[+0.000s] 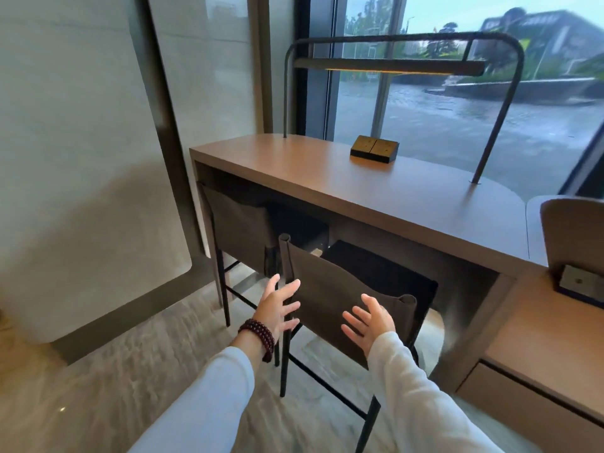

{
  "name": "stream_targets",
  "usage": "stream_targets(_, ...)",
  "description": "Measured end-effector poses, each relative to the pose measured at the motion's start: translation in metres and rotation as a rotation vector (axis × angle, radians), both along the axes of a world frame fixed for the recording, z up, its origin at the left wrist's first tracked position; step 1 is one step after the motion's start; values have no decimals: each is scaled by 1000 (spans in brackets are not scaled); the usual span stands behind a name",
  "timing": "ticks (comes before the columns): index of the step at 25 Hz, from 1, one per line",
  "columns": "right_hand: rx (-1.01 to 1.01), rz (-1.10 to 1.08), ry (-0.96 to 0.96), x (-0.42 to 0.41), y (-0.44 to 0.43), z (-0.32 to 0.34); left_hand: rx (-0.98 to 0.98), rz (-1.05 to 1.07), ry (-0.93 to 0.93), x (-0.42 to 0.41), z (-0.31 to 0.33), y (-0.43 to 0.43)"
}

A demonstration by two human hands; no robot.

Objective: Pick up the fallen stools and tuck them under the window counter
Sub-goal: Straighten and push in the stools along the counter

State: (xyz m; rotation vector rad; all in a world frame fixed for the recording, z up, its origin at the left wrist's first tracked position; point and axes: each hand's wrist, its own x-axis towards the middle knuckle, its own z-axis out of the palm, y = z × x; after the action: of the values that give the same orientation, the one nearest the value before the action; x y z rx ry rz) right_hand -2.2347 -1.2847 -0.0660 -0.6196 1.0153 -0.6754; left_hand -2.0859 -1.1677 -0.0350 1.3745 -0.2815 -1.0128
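Both stools are up on their feet, so the lifting looks done. The left stool (240, 227) sits well in under the counter (376, 191), its backrest close to the counter's edge. The near stool (336, 299) stands to its right with its dark seat under the counter's lip, but its backrest stands out toward us, so I'd say one last push remains. The left hand (279, 308) and right hand (369, 322) are both spread wide and hold nothing, palms toward that backrest. The left fingers overlap the backrest's left post, and whether they touch it I cannot tell. The right hand hovers just short of the fabric. Both seats are largely lost in shadow, the near stool's right legs are hidden behind the sleeve, and any stool lying beyond the picture's edge cannot be seen.
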Motion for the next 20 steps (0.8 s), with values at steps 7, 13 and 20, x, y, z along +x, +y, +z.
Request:
stream_targets(7, 257, -310, 77, 29, -66, -12, 97, 29, 75, 63, -7, -100)
stream_targets(13, 375, -536, 103, 38, -91, -29, 255, 43, 152, 114, -23, -159)
stream_targets(20, 327, -644, 68, 47, -105, -45, 389, 46, 244, 153, -41, -213)
